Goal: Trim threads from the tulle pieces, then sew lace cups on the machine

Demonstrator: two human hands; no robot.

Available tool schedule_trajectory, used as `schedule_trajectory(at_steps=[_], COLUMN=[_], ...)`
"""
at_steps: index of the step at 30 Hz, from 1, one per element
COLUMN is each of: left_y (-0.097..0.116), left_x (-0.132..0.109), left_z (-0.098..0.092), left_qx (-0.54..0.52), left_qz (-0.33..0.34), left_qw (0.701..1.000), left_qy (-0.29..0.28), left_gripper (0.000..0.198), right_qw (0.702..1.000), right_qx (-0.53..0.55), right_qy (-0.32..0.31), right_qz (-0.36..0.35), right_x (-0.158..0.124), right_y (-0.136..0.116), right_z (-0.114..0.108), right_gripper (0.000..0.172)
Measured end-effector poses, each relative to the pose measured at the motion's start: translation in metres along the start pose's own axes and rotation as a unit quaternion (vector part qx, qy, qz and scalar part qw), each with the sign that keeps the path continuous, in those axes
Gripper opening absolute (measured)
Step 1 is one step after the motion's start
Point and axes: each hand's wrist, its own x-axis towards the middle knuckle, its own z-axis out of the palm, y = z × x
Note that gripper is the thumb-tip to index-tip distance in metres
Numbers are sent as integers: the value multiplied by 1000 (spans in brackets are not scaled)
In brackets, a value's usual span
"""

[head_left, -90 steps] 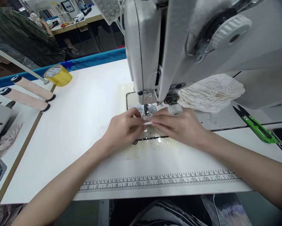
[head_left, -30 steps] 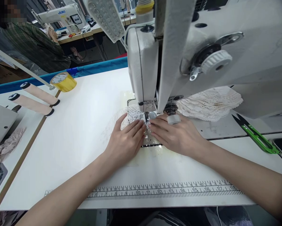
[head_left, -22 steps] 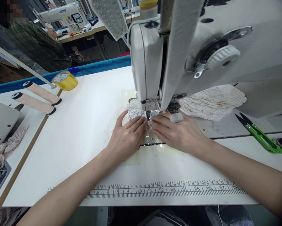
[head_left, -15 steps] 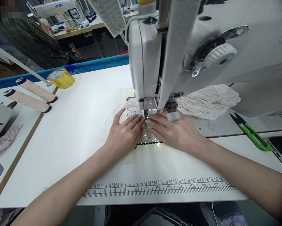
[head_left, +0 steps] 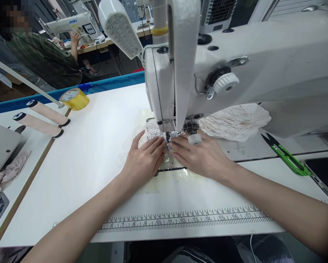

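Observation:
White lace fabric (head_left: 152, 128) lies under the needle and presser foot (head_left: 168, 138) of a white sewing machine (head_left: 164, 87). My left hand (head_left: 143, 157) rests flat on the lace just left of the foot, fingers stretched toward it and thumb spread away. On the other side, my right hand (head_left: 198, 155) lies palm down with its fingers extended, tips close to the foot. Part of that hand is behind a white knob of the machine. How much lace is beneath the palms is hidden.
A stack of lace pieces (head_left: 236, 122) sits behind my right hand. Green thread snips (head_left: 288, 157) lie at right beside a dark phone-like device (head_left: 324, 173). Yellow tape (head_left: 74, 99) and thread cones (head_left: 39, 125) stand at left. A printed ruler (head_left: 180, 221) runs along the front edge. Another person (head_left: 43, 58) works beyond.
The camera view has tilted up and shifted a little. My hands keep nearly the same place at the presser foot. The other person's hand now shows raised near the far machine.

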Motion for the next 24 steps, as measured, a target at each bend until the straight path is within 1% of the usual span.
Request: schedule_trajectory(at_steps=[3, 5, 8, 10, 12, 13, 15, 16, 17, 18, 19, 21, 22, 24], left_y=[-2, -5, -13, -16, -17, -16, -14, -13, -13, -13, -14, -17, -19, -21], left_x=[0, 0, 1, 1, 0, 0, 1, 1, 1, 2, 2, 2, 1, 1], left_z=[-1, -2, -4, -8, -14, -16, -21, -22, -22, -21, -20, -16, -14, -11], left_qx=[2, 3, 14, 32, 59, 71, 82, 77, 65, 51, 39, 24, 20, 11], left_qz=[-6, -27, -61, -57, -34, -21, 6, 20, 36, 49, 62, 76, 77, 73], left_qw=[1000, 1000, 998, 998, 998, 997, 995, 995, 995, 995, 996, 997, 997, 997], left_qy=[4, 6, -9, -26, -17, 3, 53, 68, 72, 64, 45, -1, -19, -36], left_gripper=[27, 27, 27, 26, 19, 18, 25, 23, 16, 8, 12, 27, 31, 34], right_qw=[1000, 999, 994, 992, 995, 997, 998, 997, 996, 996, 995, 995, 996, 997], right_qx=[15, 46, 104, 120, 92, 65, 15, 6, 13, 29, 47, 68, 64, 46], right_qy=[22, 19, -29, -45, -15, 13, 64, 78, 83, 79, 70, 52, 50, 57], right_qz=[-5, 2, 8, -9, -25, -29, -25, -25, -32, -42, -51, -55, -46, -21], right_x=[-1, 0, 2, 5, 6, 6, 5, 4, 4, 3, 3, 2, 2, 2], right_y=[-3, -8, -15, -17, -16, -15, -14, -14, -15, -17, -19, -23, -24, -26], right_z=[0, 0, -1, -5, -10, -13, -18, -20, -21, -21, -22, -22, -22, -24], right_gripper=[19, 21, 30, 29, 20, 17, 15, 12, 12, 15, 18, 16, 14, 17])
